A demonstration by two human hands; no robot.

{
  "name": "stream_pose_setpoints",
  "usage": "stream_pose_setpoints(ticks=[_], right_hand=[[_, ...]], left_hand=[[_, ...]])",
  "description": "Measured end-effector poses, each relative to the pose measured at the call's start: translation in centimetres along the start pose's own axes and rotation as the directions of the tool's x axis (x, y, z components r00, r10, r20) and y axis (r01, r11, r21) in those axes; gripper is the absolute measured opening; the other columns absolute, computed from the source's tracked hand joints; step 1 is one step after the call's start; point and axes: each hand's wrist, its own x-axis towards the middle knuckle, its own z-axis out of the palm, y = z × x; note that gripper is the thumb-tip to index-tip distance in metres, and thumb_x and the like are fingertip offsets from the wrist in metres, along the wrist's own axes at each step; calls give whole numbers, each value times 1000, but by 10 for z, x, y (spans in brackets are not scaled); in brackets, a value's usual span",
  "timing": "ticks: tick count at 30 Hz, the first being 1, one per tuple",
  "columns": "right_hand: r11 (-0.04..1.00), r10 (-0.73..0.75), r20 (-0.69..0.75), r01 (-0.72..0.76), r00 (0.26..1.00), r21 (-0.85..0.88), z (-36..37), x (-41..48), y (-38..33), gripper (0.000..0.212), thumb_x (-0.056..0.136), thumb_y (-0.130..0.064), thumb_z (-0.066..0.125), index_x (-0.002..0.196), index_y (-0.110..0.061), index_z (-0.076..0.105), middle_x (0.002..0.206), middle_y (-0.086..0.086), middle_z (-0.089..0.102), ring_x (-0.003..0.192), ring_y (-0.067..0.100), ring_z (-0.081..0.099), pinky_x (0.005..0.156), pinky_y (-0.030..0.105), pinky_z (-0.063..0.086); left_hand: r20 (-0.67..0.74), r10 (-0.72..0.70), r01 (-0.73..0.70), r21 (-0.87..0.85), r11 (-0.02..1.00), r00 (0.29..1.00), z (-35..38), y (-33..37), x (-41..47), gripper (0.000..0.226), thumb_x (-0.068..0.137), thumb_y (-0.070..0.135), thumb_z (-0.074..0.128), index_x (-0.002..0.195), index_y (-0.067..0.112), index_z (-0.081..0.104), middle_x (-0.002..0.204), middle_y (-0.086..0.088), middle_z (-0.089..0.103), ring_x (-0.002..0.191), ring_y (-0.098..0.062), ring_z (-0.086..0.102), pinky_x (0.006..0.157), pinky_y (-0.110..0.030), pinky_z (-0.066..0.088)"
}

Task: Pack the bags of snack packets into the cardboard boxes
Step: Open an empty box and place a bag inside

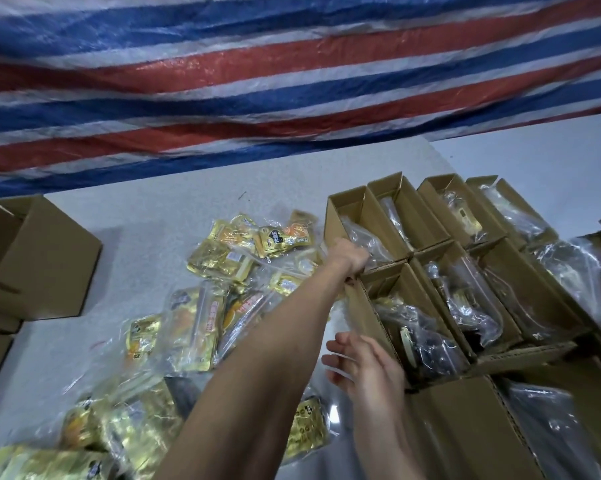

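The left hand [347, 252], fingers hidden so its grip is unclear, reaches into the far cardboard box [357, 216], while the spread, empty right hand [361, 368] hovers nearer the loose snack bags [195, 323] lying to its left.

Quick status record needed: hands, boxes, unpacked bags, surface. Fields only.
left hand: reaches into the far-left open cardboard box, at a clear bag inside; grip not clear
right hand: open, fingers spread, beside the near box, holding nothing
boxes on the right: open, side by side, each one seen into holds a clear bag
unpacked bags: clear bags of gold snack packets lie loose on the table
spare boxes: at the left edge
backdrop: striped tarp
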Motion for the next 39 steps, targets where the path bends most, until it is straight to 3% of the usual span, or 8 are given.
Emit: stream_pose_setpoints(ticks=[4,10,13,18,20,23,28,39], right_hand=[[998,-35,21,36,999,-44,2,-2,0,27,98,-14,54,80,-9,73,80,10,75,68,21,73,57,25,53],[992,-58,75,66,995,-105,11,-9,-7,27,100,-15,52,83,-6,70,75,7,75,62,16,71,60,30,48],[987,-67,159,89,985,-134,34,-22,-9,26,101,-12,50,84,-5,68,67,2,73,58,15,68,58,29,48],[965,-130,352,200,927,-168,82,-56,-17,25,100,-10,50,86,-6,70,75,7,72,67,21,65,61,30,48],[955,-155,431,247,889,-166,102,-74,-22,25,101,-10,51,84,-8,70,78,9,71,65,18,65,55,25,50],[930,-181,552,325,814,-173,128,-105,-26,26,101,-12,52,83,-10,70,77,9,73,64,17,66,52,20,51],[881,-180,678,424,712,-212,153,-142,-22,23,100,-14,53,86,-10,71,80,8,75,68,18,68,58,24,53],[831,-200,736,509,647,-223,163,-121,-28,26,100,-18,54,82,-16,73,82,6,75,71,19,70,63,25,55]], left_hand=[[86,-24,22,16,1000,996,-4,-3,-7,52,101,43,45,130,0,54,117,-15,64,86,-30,69,59,-33,58],[-28,68,-71,-112,991,997,-38,-18,-54,54,98,43,52,134,2,52,136,-18,55,123,-34,54,102,-40,43],[-133,158,-175,-129,976,978,-70,-47,-101,27,100,32,53,114,10,61,96,-4,60,93,-23,60,92,-36,50],[-442,240,-322,-119,939,864,-143,-104,-193,17,94,21,60,110,17,66,93,11,64,78,7,57,70,-7,42],[-557,203,-323,-125,938,805,-173,-130,-228,10,92,20,60,100,24,66,86,17,63,67,11,54,67,-11,43],[-658,122,-246,-99,964,743,-211,-172,-267,9,93,22,57,99,23,64,87,15,61,63,3,54,69,-29,49],[-626,54,76,178,981,778,-263,-227,-270,32,96,24,51,126,15,59,125,-4,50,109,-22,58,90,-36,46],[-615,-55,350,371,860,786,-344,-253,-199,35,96,20,56,128,31,63,156,-5,22,137,-27,39,110,-47,41]])
